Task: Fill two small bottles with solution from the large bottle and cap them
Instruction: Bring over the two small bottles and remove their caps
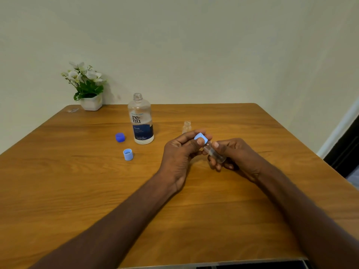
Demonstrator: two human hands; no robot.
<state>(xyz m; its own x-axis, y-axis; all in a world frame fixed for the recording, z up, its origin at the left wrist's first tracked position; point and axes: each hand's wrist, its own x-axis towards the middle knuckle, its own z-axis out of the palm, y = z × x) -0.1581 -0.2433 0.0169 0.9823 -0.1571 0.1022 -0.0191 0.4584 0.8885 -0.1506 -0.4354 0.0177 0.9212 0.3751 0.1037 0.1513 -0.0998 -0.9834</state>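
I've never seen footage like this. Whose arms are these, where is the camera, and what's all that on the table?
There is no machine here: a person wears a camera on the head, looking down at their own two arms. The left hand pinches a light blue cap at the top of a small clear bottle, which the right hand holds tilted.

On the wooden table stand a large bottle, uncapped, and behind the hands a second small bottle, also open. Left of the large bottle lie a dark blue cap and another light blue cap. A flower pot sits in the far corner.
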